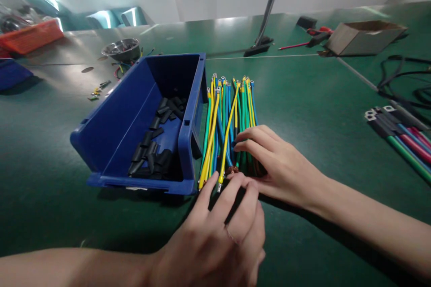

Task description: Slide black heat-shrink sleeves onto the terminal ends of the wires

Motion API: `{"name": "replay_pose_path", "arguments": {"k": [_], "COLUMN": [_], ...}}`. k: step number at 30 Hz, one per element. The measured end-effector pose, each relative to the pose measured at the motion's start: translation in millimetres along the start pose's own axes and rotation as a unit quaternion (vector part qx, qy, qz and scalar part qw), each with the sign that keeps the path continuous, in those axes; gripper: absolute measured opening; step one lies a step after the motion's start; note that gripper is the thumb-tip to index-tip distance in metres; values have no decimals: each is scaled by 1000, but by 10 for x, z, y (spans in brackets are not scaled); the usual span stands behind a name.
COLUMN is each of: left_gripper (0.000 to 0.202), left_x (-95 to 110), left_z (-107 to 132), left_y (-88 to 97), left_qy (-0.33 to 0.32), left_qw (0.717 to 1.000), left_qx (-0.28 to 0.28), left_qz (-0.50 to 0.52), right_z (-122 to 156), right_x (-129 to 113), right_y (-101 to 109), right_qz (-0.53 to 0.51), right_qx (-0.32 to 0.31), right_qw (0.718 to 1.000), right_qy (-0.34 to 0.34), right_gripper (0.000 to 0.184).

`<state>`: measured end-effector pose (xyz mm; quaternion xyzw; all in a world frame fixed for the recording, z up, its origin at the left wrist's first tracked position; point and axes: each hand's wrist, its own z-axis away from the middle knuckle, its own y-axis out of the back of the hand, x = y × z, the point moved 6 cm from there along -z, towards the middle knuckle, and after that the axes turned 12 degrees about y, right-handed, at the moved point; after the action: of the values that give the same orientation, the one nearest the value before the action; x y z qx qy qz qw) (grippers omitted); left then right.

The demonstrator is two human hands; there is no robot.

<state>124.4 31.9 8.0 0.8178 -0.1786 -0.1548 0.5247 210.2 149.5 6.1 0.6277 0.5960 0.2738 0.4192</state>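
Observation:
A bundle of short yellow, green and blue wires (225, 116) lies on the green table just right of a blue plastic bin (134, 121). My right hand (272, 161) rests on the near right part of the bundle, fingers curled and pinching one of the wires. My left hand (218, 237) reaches to the wires' near ends, its fingers stretched out and touching the stripped copper tips. The bin holds several black heat-shrink tube pieces (155, 143).
Thicker red, green and blue cables with black ends (404, 136) lie at the right edge. A cardboard box (365, 36), red-handled tools (316, 36), a lamp stand (259, 45), black cords, a metal bowl (121, 48) and an orange tray (30, 36) sit farther back.

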Motion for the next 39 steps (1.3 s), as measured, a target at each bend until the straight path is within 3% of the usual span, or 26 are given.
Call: {"name": "replay_pose_path", "arguments": {"k": [2,5,7,9,13,15,19,24,31,35,39], "left_gripper": [37,33,29,30,32,32,40,55,51,32,26], "left_x": [15,64,69,49,39,52,25,-11,-8,46,37], "left_z": [18,50,58,52,59,69,52,-3,-20,-31,-63], "left_y": [-33,-35,-5,48,128,116,52,-90,-74,-75,-37], "left_qy": [-16,-74,-105,-125,-163,-152,-36,33,4,-54,-63], "left_qw": [1000,997,994,992,985,987,995,995,995,992,991], "left_qx": [-14,-9,-7,-10,-30,-27,42,-8,-41,-65,-72], "left_qz": [4,22,22,25,40,48,85,98,91,89,91], "right_z": [-10,-15,-7,1,20,24,34,45,35,28,32], "right_x": [-19,-60,-47,-23,-8,-16,-32,-58,6,4,7], "right_y": [-20,-107,-115,-68,5,12,5,7,-89,-101,-52], "right_qz": [-2,-14,-14,-2,35,42,38,60,55,16,41], "right_qx": [-10,-74,-83,-51,-10,-11,-30,-36,-60,-62,-38], "right_qw": [1000,995,995,998,999,999,999,996,997,998,998], "right_qy": [19,57,50,28,-6,-5,17,53,9,4,-9], "right_gripper": [52,76,69,59,63,61,36,45,70,63,49]}}
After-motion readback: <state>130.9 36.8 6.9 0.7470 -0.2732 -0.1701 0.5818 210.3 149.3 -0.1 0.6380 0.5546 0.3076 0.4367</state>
